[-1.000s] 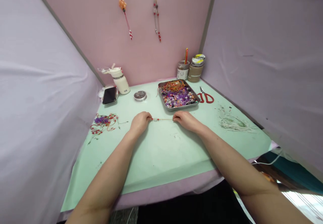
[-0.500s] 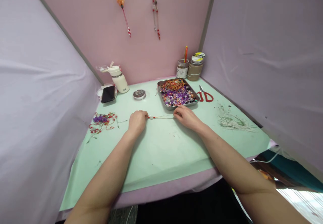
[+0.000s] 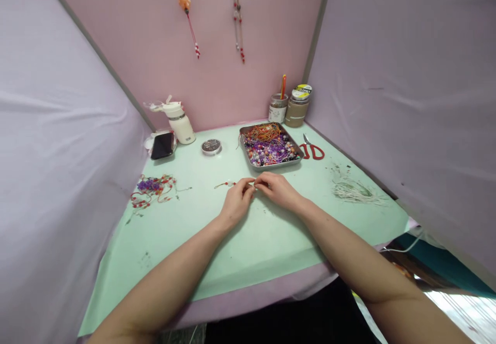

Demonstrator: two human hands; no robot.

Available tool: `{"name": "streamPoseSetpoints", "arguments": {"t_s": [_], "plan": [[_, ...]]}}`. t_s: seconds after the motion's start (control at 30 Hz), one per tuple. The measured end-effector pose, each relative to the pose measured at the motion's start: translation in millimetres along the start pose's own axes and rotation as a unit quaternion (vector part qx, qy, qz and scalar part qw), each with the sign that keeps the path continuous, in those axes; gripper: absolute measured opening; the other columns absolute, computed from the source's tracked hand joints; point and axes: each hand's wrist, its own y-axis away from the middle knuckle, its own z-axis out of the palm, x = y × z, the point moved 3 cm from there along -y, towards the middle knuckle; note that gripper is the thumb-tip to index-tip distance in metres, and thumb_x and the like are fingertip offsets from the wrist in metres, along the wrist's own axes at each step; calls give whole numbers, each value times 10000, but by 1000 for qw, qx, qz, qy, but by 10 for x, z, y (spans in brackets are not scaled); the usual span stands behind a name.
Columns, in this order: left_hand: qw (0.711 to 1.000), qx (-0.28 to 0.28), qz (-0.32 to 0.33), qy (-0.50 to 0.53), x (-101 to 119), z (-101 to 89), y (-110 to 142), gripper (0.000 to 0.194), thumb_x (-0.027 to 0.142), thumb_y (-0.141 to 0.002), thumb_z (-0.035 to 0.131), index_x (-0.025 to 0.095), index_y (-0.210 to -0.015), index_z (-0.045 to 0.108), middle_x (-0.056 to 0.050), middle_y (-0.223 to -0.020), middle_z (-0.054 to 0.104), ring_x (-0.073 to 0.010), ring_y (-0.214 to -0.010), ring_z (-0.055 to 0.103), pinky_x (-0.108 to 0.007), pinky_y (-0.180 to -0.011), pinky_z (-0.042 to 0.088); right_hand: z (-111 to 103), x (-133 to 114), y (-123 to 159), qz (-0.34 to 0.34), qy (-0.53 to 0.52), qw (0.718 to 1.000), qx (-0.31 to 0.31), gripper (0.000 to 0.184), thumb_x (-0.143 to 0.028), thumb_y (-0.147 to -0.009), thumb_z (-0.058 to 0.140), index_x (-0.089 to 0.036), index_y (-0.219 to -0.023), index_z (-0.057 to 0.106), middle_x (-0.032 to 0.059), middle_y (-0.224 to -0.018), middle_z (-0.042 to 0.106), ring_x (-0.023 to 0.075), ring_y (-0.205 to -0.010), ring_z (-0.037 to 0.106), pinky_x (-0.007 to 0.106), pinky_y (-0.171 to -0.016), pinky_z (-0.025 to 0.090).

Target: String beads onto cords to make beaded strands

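A thin cord strung with red and clear beads (image 3: 230, 183) trails to the left out of my hands, its looped end resting over the green mat. My left hand (image 3: 241, 195) pinches the cord at its right part, thumb and forefinger together. Almost touching it, my right hand (image 3: 276, 188) is closed too, its fingertips pinching the cord's ends; the exact grip is too small to see. Just beyond the hands stands a metal tray (image 3: 279, 165) holding several colours of beads and orange cord.
Red-handled scissors (image 3: 318, 152) lie right of the tray, near white cords (image 3: 354, 191). Two jars (image 3: 297, 112) stand behind. On the left are finished-looking bead strands (image 3: 151, 188), a phone (image 3: 163, 146), a cream bottle (image 3: 182, 127) and a round tin (image 3: 211, 147). Fabric walls enclose both sides.
My left hand has moved right, from the beaded part along the cord to beside my right hand. The beads now show free to its left. The view has shifted slightly.
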Motion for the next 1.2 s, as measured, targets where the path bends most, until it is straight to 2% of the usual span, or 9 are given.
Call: {"name": "streamPoseSetpoints", "arguments": {"t_s": [0.07, 0.33, 0.63, 0.73, 0.87, 0.97, 1.07, 1.2], "plan": [[1000, 19, 8, -11, -4, -11, 2, 191, 202, -864, 527, 193, -1028, 624, -3, -768, 685, -157, -722, 622, -274, -702, 478, 4, 10, 1, 6, 1, 1000, -2, 103, -173, -890, 555, -173, -826, 636, 23, -801, 627, 138, -720, 544, 258, -680, 388], [997, 64, 28, -17, -24, -61, -15, 111, 222, -855, 561, 193, -867, 668, -15, -836, 723, -155, -756, 628, -266, -724, 472, 7, 28, 6, 11, -8, 1000, 0, 122, -216, -910, 531, -180, -835, 620, 33, -831, 641, 154, -770, 565, 271, -711, 402], [997, 69, 23, -34, -20, -77, -7, 127, 192, -840, 554, 180, -800, 674, -10, -769, 700, -141, -692, 589, -258, -683, 437, -26, -5, 2, 33, -20, 999, 2, 119, -229, -902, 521, -188, -826, 604, 31, -842, 651, 163, -790, 583, 280, -734, 421], [996, 67, 22, -50, -16, -84, -5, 128, 175, -829, 549, 180, -787, 670, -7, -752, 690, -136, -664, 570, -259, -665, 423, -106, 3, 6, 45, -22, 999, 21, 111, -244, -895, 530, -192, -848, 616, 30, -849, 669, 165, -790, 598, 283, -737, 434], [996, 69, 24, -59, -27, -94, -11, 130, 168, -822, 544, 181, -781, 667, -7, -747, 679, -135, -653, 553, -262, -655, 410, -348, -2, -3, 44, -1, 999, 32, 104, -270, -869, 565, -203, -887, 643, 31, -850, 696, 174, -778, 618, 295, -735, 454], [995, 70, 34, -56, -30, -91, -11, 133, 166, -822, 536, 182, -773, 659, -7, -736, 668, -135, -653, 549, -262, -652, 408, -601, 37, -120, 54, 62, 996, 41, 102, -234, -851, 571, -205, -854, 669, 39, -869, 713, 185, -800, 631, 301, -747, 455], [995, 66, 43, -55, -22, -87, -5, 133, 157, -821, 529, 178, -774, 652, -12, -743, 663, -138, -676, 557, -264, -667, 410, -787, 172, -376, 81, 142, 985, 52, 125, -211, -845, 574, -204, -832, 698, 43, -863, 720, 189, -802, 633, 295, -743, 447], [995, 66, 44, -55, -20, -91, 7, 150, 159, -828, 508, 181, -775, 647, -15, -746, 661, -140, -685, 561, -268, -670, 408, -746, 401, -775, 95, 272, 957, -45, 171, -153, -829, 572, -189, -845, 739, 71, -948, 718, 196, -879, 631, 277, -784, 425]]}}
